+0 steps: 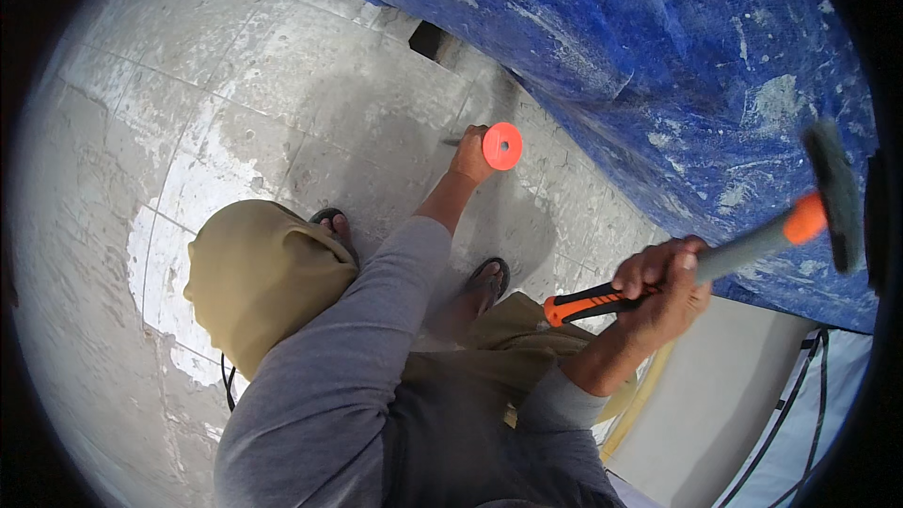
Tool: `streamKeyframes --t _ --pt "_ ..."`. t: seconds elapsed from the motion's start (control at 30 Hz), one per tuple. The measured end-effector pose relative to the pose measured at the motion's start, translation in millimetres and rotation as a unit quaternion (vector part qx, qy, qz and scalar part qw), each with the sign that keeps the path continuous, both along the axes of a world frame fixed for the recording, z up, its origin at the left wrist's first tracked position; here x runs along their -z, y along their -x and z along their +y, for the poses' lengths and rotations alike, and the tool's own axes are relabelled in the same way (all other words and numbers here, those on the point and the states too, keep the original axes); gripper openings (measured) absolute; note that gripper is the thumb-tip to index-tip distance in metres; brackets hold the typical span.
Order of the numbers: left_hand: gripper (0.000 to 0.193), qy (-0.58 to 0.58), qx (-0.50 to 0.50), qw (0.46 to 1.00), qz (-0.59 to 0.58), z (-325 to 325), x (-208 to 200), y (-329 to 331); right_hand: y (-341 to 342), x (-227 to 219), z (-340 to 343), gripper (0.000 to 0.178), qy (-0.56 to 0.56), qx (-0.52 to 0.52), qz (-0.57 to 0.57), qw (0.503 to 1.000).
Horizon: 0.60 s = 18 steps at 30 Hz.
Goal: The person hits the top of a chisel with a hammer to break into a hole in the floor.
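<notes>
My left hand (472,156) is closed around a chisel with a round orange-red hand guard (502,132). The guard faces up and hides most of the tool; a short dark part shows on the other side of the fist. My right hand (666,293) grips a hammer (748,254) by its black and orange handle. The grey hammer head, slightly blurred, is raised off to the right, well apart from the chisel. Both forearms are in grey sleeves.
Worn grey tiles (235,132) with white patches make up the floor. A blue tarp (658,66) splashed with white hangs along the far and right side. A dark square hole (426,39) lies near its edge. My sandalled feet (489,277) stand below my hands.
</notes>
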<state>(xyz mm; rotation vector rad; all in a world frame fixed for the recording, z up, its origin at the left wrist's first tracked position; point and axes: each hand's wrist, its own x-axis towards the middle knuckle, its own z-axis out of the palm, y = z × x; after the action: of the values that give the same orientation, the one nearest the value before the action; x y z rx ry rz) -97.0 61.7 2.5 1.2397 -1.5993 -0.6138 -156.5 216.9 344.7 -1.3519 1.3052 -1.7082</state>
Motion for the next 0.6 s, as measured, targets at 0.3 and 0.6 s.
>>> streamKeyframes --t 0.3,0.6 --pt "0.010 0.071 -0.009 0.997 0.012 2 0 -7 -1 -9 6 0.018 0.075 -0.016 -0.027 0.997" --pt "0.021 0.012 0.089 0.992 0.088 3 -28 -10 27 194 42 0.016 -0.451 -0.020 0.187 0.872"
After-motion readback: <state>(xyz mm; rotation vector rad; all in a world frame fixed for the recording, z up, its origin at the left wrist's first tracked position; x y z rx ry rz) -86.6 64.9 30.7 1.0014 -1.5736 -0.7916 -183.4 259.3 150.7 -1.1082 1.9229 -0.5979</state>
